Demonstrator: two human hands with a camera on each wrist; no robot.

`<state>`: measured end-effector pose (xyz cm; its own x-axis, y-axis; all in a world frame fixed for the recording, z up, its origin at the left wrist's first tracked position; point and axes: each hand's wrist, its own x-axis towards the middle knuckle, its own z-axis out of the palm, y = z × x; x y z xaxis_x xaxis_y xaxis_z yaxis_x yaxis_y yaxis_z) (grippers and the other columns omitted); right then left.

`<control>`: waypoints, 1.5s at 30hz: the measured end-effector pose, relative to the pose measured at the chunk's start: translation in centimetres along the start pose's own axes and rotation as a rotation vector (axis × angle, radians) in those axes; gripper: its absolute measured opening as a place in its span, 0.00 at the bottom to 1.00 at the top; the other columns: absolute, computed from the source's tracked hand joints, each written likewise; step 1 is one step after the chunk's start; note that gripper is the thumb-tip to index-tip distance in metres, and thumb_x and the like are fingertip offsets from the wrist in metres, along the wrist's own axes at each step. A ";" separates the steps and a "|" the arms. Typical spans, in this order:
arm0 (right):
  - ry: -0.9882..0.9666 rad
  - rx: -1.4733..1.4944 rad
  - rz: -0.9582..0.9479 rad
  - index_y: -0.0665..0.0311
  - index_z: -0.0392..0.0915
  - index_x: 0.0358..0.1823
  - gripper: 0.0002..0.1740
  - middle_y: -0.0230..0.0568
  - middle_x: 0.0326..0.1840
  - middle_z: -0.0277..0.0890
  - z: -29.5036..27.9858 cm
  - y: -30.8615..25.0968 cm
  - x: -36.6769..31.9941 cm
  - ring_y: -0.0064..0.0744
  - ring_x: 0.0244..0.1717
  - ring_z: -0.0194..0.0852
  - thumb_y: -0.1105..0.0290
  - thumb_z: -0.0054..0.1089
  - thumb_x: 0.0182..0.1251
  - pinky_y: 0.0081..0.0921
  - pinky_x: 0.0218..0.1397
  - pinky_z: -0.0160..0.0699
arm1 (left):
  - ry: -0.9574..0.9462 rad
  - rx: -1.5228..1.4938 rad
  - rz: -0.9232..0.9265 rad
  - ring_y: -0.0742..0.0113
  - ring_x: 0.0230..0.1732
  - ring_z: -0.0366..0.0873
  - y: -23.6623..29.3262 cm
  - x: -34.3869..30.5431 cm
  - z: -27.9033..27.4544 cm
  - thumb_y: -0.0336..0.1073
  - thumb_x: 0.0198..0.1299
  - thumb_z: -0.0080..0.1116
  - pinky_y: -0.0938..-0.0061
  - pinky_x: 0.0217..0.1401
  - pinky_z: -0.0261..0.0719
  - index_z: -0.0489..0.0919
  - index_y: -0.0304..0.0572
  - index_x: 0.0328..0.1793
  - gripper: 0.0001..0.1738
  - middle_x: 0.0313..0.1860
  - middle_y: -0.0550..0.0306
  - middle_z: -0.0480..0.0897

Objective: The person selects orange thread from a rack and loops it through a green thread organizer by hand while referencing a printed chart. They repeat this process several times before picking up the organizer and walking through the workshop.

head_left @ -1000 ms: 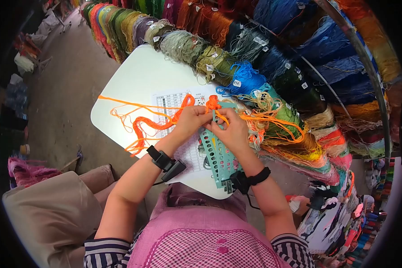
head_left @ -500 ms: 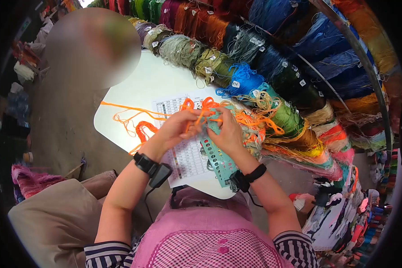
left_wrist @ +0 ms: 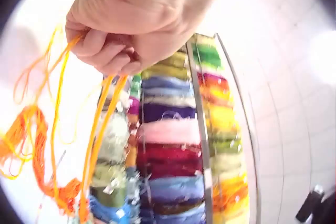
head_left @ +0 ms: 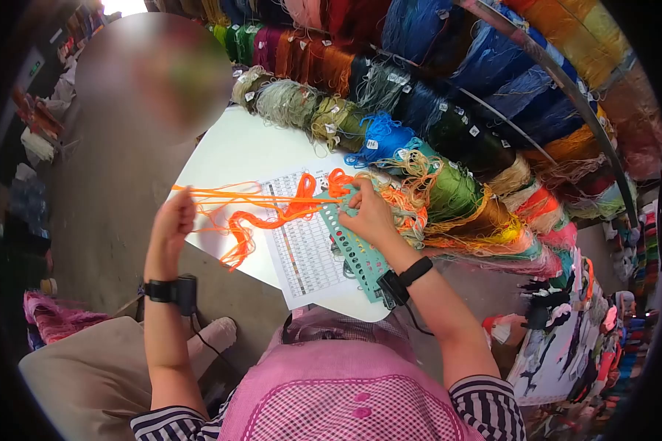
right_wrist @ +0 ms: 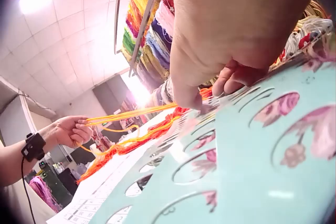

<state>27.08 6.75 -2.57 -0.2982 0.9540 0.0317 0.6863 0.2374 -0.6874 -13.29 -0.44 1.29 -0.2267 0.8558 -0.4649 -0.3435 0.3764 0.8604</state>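
Orange thread [head_left: 250, 197] runs in taut strands across the white table, gripped at its left end by my left hand [head_left: 175, 219]. In the left wrist view, the fingers of the left hand [left_wrist: 121, 40] are curled round the strands. My right hand [head_left: 371, 217] pinches the top end of a teal plastic template [head_left: 357, 253] with holes, where the strands meet it. The right wrist view shows the right hand [right_wrist: 226, 56] low over the template [right_wrist: 247, 155], thumb at its edge. A looser orange-red skein [head_left: 243, 228] lies beneath the taut strands.
A printed chart [head_left: 305, 261] lies on the white table [head_left: 235, 151], partly under the template. Racks of coloured yarn skeins [head_left: 449, 184] with small tags line the far and right sides. A seated person's trousered leg [head_left: 88, 360] is at the lower left.
My left hand has moved from beside the right hand out to the left, drawing the orange strands straight. The right hand stays at the template's top end.
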 end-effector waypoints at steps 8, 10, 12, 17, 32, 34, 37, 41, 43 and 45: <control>-0.129 0.155 -0.110 0.66 0.73 0.55 0.30 0.40 0.39 0.80 -1.5 -3.3 0.9 0.35 0.41 0.79 0.61 0.71 0.52 0.33 0.44 0.77 | -0.272 -0.571 0.204 0.48 0.65 0.66 2.5 -3.7 0.9 0.60 0.72 0.36 0.45 0.70 0.65 0.67 0.34 0.69 0.36 0.66 0.47 0.69; -0.197 0.564 -0.057 0.67 0.80 0.48 0.18 0.38 0.43 0.81 -2.7 -6.5 0.7 0.26 0.44 0.78 0.63 0.67 0.62 0.24 0.46 0.76 | -0.460 -0.653 0.165 0.47 0.70 0.61 3.9 -6.8 6.6 0.63 0.72 0.31 0.39 0.72 0.60 0.63 0.33 0.73 0.41 0.71 0.47 0.66; -0.160 0.611 -0.142 0.67 0.81 0.46 0.16 0.38 0.43 0.80 -3.8 -11.2 0.0 0.26 0.44 0.77 0.63 0.66 0.62 0.24 0.47 0.75 | -0.626 -0.667 0.129 0.48 0.73 0.58 4.4 -8.3 10.8 0.66 0.70 0.30 0.37 0.72 0.58 0.61 0.30 0.74 0.44 0.75 0.50 0.62; 0.027 0.646 -0.360 0.65 0.84 0.36 0.10 0.37 0.40 0.76 -5.2 -16.4 -1.8 0.27 0.43 0.74 0.64 0.67 0.61 0.25 0.46 0.72 | -0.967 -0.382 0.074 0.60 0.68 0.66 5.9 -10.7 17.7 0.68 0.70 0.27 0.57 0.71 0.64 0.62 0.33 0.74 0.45 0.72 0.51 0.67; 0.328 1.414 0.081 0.52 0.64 0.28 0.12 0.20 0.15 0.51 -27.0 0.5 -11.6 0.13 0.14 0.45 0.71 0.47 0.73 0.14 0.15 0.42 | -0.525 0.477 1.015 0.78 0.24 0.78 18.7 -3.4 35.4 0.43 0.65 0.58 0.81 0.27 0.75 0.85 0.36 0.38 0.15 0.28 0.61 0.84; 0.485 1.382 0.084 0.52 0.65 0.27 0.13 0.18 0.12 0.48 -31.2 5.9 -15.0 0.12 0.10 0.42 0.69 0.46 0.74 0.15 0.13 0.41 | -0.378 0.375 1.268 0.75 0.30 0.79 23.6 -2.1 39.8 0.38 0.62 0.61 0.81 0.32 0.74 0.85 0.35 0.44 0.12 0.32 0.60 0.84; 0.794 1.381 0.108 0.52 0.68 0.30 0.10 0.19 0.11 0.48 -35.5 14.3 -20.9 0.11 0.09 0.40 0.69 0.49 0.73 0.14 0.11 0.37 | -0.081 0.450 1.577 0.61 0.38 0.81 30.3 0.8 45.8 0.42 0.54 0.66 0.70 0.44 0.76 0.87 0.41 0.40 0.14 0.33 0.53 0.85; 0.962 1.302 0.188 0.54 0.68 0.30 0.10 0.19 0.13 0.52 -36.1 17.9 -25.1 0.11 0.09 0.42 0.67 0.50 0.74 0.14 0.10 0.38 | 0.163 0.460 1.679 0.69 0.39 0.78 34.9 0.0 52.5 0.42 0.55 0.68 0.71 0.43 0.76 0.85 0.41 0.48 0.17 0.40 0.57 0.84; 0.936 1.308 0.174 0.55 0.68 0.30 0.10 0.19 0.14 0.53 -35.9 19.9 -25.8 0.11 0.09 0.43 0.67 0.51 0.73 0.14 0.10 0.40 | 0.344 0.469 1.728 0.64 0.44 0.79 36.4 -0.3 55.2 0.45 0.55 0.68 0.67 0.46 0.77 0.85 0.42 0.49 0.19 0.45 0.54 0.84; 0.845 1.303 0.196 0.54 0.67 0.29 0.11 0.19 0.12 0.47 -35.2 20.3 -25.6 0.11 0.08 0.39 0.64 0.50 0.74 0.14 0.10 0.37 | 0.388 0.497 1.527 0.54 0.53 0.78 38.4 0.5 57.4 0.49 0.53 0.69 0.63 0.54 0.76 0.84 0.50 0.50 0.20 0.51 0.44 0.81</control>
<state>72.03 -6.37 8.21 0.4752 0.8782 -0.0552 -0.4900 0.2120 -0.8456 25.74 34.84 46.03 -0.2863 0.4136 0.8643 0.6859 -0.5414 0.4863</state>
